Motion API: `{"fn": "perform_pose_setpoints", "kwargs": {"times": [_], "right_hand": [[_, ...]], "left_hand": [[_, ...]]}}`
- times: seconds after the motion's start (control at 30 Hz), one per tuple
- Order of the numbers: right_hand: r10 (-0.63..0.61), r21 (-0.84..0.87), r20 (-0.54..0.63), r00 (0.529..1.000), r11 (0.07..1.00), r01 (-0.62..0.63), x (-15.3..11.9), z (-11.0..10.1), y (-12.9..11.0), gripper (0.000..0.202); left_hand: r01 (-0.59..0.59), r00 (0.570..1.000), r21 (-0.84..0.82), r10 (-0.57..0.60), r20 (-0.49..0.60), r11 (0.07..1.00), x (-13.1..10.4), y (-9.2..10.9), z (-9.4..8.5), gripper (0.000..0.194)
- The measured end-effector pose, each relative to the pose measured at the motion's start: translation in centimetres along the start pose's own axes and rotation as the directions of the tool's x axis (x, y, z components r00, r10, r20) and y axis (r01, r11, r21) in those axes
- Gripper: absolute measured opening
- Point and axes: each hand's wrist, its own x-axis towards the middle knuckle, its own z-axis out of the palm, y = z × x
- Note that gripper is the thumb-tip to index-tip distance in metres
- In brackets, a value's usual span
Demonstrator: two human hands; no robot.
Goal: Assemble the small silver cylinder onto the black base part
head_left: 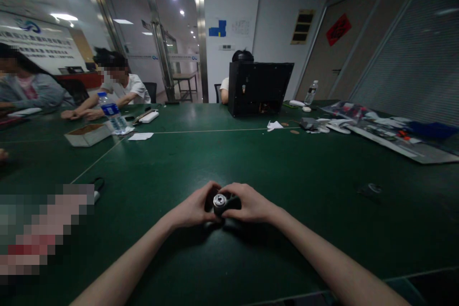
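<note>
One green table [172,158] lies beneath the left hand [191,208] and right hand [253,203], together, clasping a metal-topped black cylinder [219,201] between their fingers, metal end up. Likely a holding or adjusting step; further handling calls for even pressure.

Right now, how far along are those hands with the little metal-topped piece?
The piece is already gripped, its shiny top facing up. The left hand and right hand hold it between them. Whether anything is finished, or what is left, doesn't show; a small dark part lies apart on the table.
</note>
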Motion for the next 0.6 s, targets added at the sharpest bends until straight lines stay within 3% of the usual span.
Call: {"fn": "perform_pose_setpoints", "kwargs": {"times": [0.2,0.33,0.43,0.53,0.6], "right_hand": [[0.034,0.006,-0.081,0.996,0.999,-0.034,0.3,1.6,-0.2,0.032],[0.044,0.058,-0.171,0.984,0.998,-0.035,0.0,0.4,-1.2,0.031],[0.118,0.082,-0.249,0.961,0.992,-0.100,-1.6,-1.1,-2.2,0.026],[0.276,0.049,-0.358,0.892,0.960,-0.277,-5.5,-2.9,-1.6,0.026],[0.412,0.032,-0.475,0.777,0.891,-0.453,-9.5,-4.4,0.2,0.034]], "left_hand": [[-0.029,1.000,0.020,0.028,0.002,0.999,0.0,0.0,0.0,0.066],[-0.017,1.000,0.030,0.017,0.011,0.999,-0.2,-0.1,0.0,0.073],[0.003,1.000,0.059,-0.004,0.005,0.998,-0.2,-0.4,0.1,0.076],[0.031,0.999,0.057,-0.032,0.019,0.998,-0.1,-0.6,0.0,0.078],[0.047,0.998,0.055,-0.050,0.037,0.997,-0.1,-0.5,-0.1,0.078]]}}
